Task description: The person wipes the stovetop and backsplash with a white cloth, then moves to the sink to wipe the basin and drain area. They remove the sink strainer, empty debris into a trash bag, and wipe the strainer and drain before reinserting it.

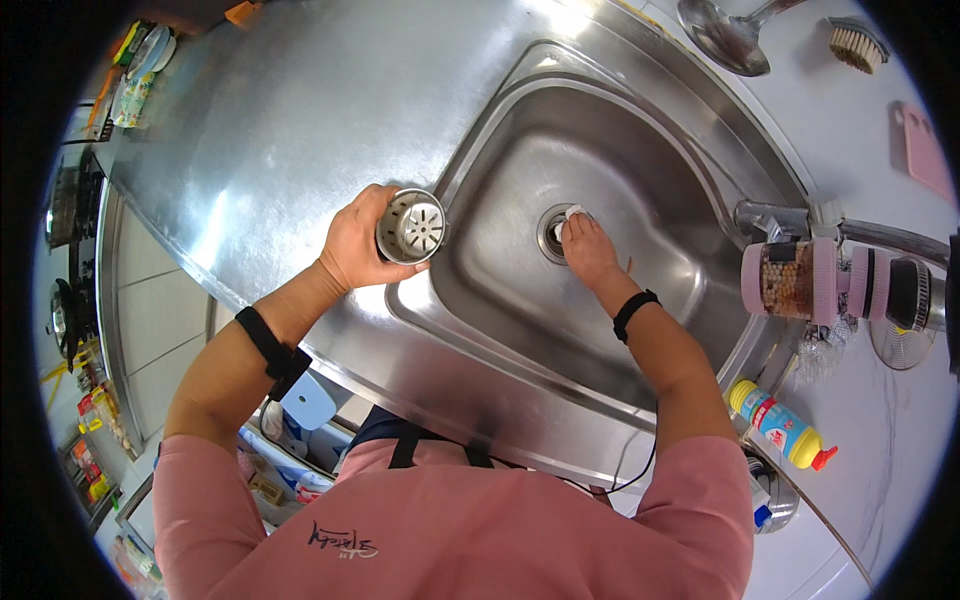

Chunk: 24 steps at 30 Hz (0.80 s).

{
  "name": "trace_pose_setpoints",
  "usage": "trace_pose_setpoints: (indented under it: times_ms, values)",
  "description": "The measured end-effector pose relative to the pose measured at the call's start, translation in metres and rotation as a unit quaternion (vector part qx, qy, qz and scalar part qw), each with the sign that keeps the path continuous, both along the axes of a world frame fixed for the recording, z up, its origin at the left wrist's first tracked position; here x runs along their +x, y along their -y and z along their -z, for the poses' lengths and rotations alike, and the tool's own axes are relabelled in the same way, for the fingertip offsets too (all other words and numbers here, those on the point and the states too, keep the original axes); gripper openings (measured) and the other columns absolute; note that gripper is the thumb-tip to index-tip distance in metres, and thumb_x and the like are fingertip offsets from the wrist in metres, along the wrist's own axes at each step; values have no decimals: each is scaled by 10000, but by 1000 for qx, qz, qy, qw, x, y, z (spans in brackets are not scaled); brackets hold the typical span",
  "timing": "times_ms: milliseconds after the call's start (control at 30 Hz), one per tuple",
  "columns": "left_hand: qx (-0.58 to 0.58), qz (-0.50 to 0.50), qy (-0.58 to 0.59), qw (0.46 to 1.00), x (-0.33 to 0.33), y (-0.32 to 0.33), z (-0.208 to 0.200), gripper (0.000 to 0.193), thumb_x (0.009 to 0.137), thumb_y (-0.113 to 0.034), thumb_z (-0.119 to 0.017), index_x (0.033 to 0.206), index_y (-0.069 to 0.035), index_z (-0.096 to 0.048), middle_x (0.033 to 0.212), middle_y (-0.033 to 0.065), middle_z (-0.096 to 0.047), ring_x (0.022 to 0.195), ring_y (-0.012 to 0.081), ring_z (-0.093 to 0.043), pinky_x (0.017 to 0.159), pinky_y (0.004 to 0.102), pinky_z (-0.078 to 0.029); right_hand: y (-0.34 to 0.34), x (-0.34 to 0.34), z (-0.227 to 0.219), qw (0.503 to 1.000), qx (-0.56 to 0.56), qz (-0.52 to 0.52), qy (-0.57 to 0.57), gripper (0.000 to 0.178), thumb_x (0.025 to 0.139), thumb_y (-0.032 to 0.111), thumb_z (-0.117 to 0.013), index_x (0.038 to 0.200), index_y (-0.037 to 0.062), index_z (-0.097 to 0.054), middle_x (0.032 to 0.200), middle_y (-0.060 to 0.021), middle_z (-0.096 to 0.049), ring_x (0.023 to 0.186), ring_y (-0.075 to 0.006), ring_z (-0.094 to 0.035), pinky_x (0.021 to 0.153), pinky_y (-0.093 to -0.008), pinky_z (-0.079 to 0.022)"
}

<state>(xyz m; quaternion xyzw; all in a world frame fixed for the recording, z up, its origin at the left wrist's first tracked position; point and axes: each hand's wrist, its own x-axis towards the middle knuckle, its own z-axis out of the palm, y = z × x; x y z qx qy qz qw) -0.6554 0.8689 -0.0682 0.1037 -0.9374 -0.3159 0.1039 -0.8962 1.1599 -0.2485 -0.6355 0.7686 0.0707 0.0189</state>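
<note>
My left hand is wrapped round a metal sink strainer basket, a round cup with slots in its bottom. It is held above the counter at the sink's left rim. Down in the stainless steel sink, my right hand reaches to the drain. Its fingers are closed on a small white cloth or wipe at the drain's edge. Most of that white piece is hidden under the fingers.
A faucet with a pink-ringed filter juts over the sink's right side. A yellow bottle with a red cap lies at the right. Beyond the sink are a ladle and a brush. Steel counter spreads to the left.
</note>
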Motion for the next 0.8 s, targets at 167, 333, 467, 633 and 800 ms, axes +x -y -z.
trace_pose_setpoints:
  times_ms: [167,333,467,633,800]
  values:
    - [13,3,30,999,2,3,1,777,580,-432,-821,1153,5,-532,1015,167,-603,915,335,-633,794,393,-523,2,10,-8,994,42,96,-18,196,800,86,-565,965,-5,-621,1010,-146,-616,1028,-271,-573,912,-360,-468]
    - [6,6,-5,1000,3,3,4,793,583,-438,-824,1163,15,-528,1005,168,-602,900,333,-635,779,393,-524,5,15,-23,969,125,200,71,180,836,80,-568,974,-14,-633,1032,-201,-646,1000,-313,-612,862,-374,-507]
    - [9,6,-13,1000,3,2,5,800,580,-441,-829,1165,13,-528,1002,165,-603,884,329,-639,770,385,-526,11,20,-20,916,169,312,185,220,846,86,-541,1018,-18,-630,1018,-247,-657,955,-381,-646,820,-438,-528]
    - [14,9,-20,1000,2,2,4,801,585,-451,-829,1167,11,-530,995,164,-603,885,330,-638,777,378,-525,20,32,6,908,46,335,248,206,741,111,-603,898,-10,-659,914,-215,-680,838,-372,-660,774,-448,-529]
    - [22,4,-25,999,2,1,3,787,586,-463,-827,1154,1,-541,999,164,-602,884,331,-635,779,383,-523,26,21,45,868,-99,394,286,203,750,121,-624,902,-8,-659,870,-185,-688,764,-323,-661,708,-394,-516]
